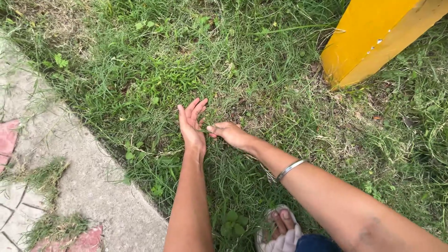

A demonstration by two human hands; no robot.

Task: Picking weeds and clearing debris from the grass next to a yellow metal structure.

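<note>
Both my arms reach down into a patch of grass [261, 84]. My left hand [192, 125] is held edge-on with its fingers straight and spread, touching the grass blades. Just to its right, my right hand [228, 132] has its fingers curled and pinched low in the grass; whether blades are caught in them I cannot tell. A silver bangle [290, 169] sits on my right forearm. My foot in a pale sandal [279, 229] shows at the bottom edge.
A yellow post [373, 37] leans out of the ground at the upper right. A concrete curb [79, 168] with red paving bricks [7, 140] borders the grass on the left. Small broad-leaf weeds [232, 224] grow near my foot.
</note>
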